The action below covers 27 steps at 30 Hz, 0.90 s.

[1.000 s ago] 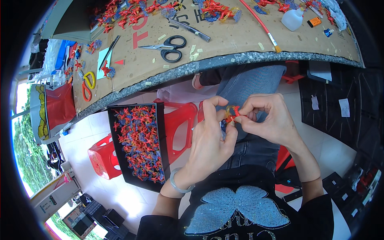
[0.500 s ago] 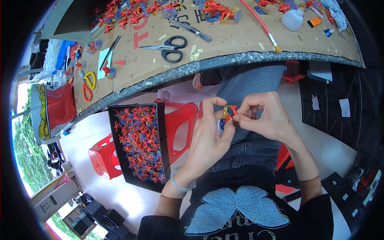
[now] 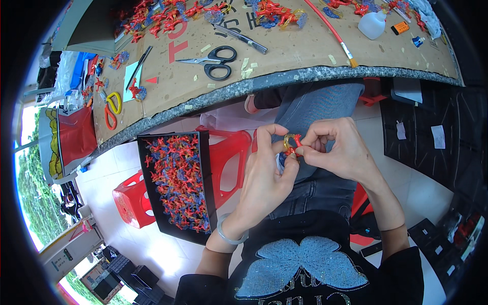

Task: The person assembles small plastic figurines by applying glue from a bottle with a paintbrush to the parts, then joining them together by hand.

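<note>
Above my lap, both hands hold one small plastic figure (image 3: 292, 144) with red, yellow and blue translucent parts. My left hand (image 3: 266, 170) pinches it between thumb and fingers from the left. From the right, the thumb and fingertips of my right hand (image 3: 336, 150) close on its red part. The fingertips cover much of the figure, so its full shape is hidden. Left of my hands, a black tray (image 3: 206, 178) rests on red stools, filled with many similar red, yellow and blue figures (image 3: 178, 183).
On the cardboard-covered table (image 3: 284, 51) lie black-handled scissors (image 3: 219, 62), a utility knife (image 3: 241, 39), a red-handled brush (image 3: 330, 30), a white bottle (image 3: 372, 25) and more figures (image 3: 277, 12). Red-and-yellow scissors (image 3: 112, 109) are near its left edge. A red stool (image 3: 133, 199) stands on the floor.
Barely anything differs. Both hands keep their pinch on the figure in the same place, with only a very slight shift of the fingers.
</note>
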Tool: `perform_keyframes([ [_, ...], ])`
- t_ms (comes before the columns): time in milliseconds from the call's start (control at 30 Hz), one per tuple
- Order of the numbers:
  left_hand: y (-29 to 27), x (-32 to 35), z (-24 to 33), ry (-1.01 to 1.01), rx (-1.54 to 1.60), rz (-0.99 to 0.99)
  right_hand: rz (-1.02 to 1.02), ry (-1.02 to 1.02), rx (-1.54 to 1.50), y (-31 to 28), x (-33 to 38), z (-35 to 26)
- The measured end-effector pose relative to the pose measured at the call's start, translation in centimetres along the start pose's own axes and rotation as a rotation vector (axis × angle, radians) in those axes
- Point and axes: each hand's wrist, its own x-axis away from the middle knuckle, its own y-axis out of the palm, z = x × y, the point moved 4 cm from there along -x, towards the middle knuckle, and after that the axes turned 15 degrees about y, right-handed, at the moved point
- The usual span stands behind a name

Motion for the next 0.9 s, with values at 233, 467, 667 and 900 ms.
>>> perform_keyframes([
  [233,-0.03,-0.01,0.16,-0.004,-0.016,0.002,-0.022,0.051,0.026,-0.12,0.14,-0.25],
  [467,0.01,-0.02,0.21,-0.012,-0.015,0.000,-0.020,0.054,0.027,-0.13,0.20,-0.21],
  [667,0.00,0.02,0.17,-0.001,-0.004,-0.001,-0.017,0.044,0.028,-0.06,0.18,-0.10],
  [900,-0.02,0.01,0.15,-0.006,-0.003,-0.003,-0.023,0.058,0.015,-0.03,0.18,-0.05],
])
